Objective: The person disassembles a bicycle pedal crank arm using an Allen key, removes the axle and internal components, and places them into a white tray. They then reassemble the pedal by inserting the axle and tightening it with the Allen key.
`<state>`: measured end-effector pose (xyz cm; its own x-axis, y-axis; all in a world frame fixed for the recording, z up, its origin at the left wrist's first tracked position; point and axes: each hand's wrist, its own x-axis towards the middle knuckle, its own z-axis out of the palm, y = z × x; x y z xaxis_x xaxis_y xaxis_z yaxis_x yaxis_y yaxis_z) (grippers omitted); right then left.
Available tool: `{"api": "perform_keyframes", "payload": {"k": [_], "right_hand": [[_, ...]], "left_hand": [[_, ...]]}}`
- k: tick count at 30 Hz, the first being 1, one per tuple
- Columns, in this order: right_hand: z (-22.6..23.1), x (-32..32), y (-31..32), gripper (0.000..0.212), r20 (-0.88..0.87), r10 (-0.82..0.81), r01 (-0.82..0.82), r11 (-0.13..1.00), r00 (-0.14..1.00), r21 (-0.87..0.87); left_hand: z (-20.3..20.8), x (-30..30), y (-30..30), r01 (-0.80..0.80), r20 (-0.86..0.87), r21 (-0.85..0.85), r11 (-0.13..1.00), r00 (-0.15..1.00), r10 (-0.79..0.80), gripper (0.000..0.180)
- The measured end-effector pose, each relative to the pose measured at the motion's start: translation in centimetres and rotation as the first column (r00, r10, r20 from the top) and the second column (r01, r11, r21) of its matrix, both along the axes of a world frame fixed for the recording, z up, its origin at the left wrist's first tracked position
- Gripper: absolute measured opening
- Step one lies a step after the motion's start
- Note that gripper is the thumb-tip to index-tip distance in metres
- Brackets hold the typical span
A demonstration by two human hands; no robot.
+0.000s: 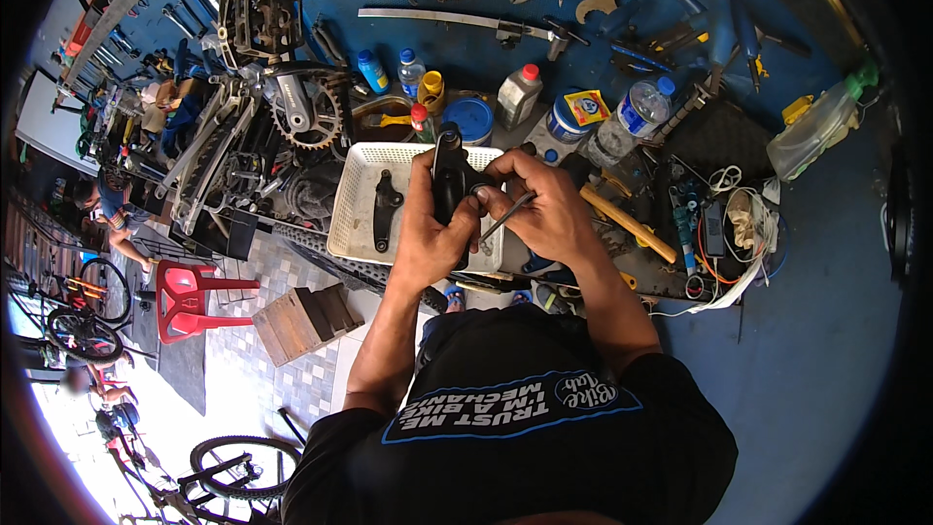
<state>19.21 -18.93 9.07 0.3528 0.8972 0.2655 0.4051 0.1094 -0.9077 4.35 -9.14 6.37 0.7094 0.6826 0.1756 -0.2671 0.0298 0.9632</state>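
Above a white plastic basket [347,199] my left hand [434,238] is closed around a black metal linkage part [449,170], its rounded end pointing away from me. My right hand [546,204] pinches a thin metal rod-like tool [507,219], whose exact kind I cannot make out. The right fingertips touch the near side of the linkage part, close to my left thumb. Fingers hide much of the spot where they meet. A second black linkage arm [387,211] lies in the basket, left of my left hand.
Bottles and tubs, among them a grey bottle [518,95] and a blue-lidded tub [468,121], line the bench behind the basket. A wooden-handled hammer [630,224] lies right. Left are a chainring with crank [303,115], a red chair [185,301] and a person [117,209].
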Motion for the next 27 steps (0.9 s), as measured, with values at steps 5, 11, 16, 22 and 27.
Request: {"api": "perform_keyframes", "payload": {"k": [5,11,16,22,27], "right_hand": [[-0.5,0.2,0.1,0.021,0.046,0.001,-0.001,1.000,0.999,0.010],[-1.1,0.9,0.3,0.023,-0.182,0.125,-0.120,0.992,0.975,0.037],[-0.1,0.2,-0.1,0.020,-0.097,0.087,-0.086,0.996,0.992,0.011],[0.4,-0.1,0.1,0.022,-0.015,0.056,-0.056,0.998,0.998,-0.010],[0.2,-0.1,0.5,0.022,0.122,0.048,-0.060,0.994,0.991,0.093]], "left_hand": [[-0.1,-0.1,0.2,-0.032,-0.037,0.073,0.997,0.999,0.035,0.047],[0.1,0.2,0.2,-0.036,0.127,-0.041,0.999,0.991,0.041,0.045],[0.8,0.0,0.2,-0.041,0.120,-0.027,0.999,0.992,0.044,0.044],[0.7,-0.3,-0.1,-0.094,0.044,0.063,0.994,0.995,0.092,0.052],[-0.4,-0.4,0.3,-0.162,-0.012,0.222,0.962,0.986,0.169,0.051]]}}
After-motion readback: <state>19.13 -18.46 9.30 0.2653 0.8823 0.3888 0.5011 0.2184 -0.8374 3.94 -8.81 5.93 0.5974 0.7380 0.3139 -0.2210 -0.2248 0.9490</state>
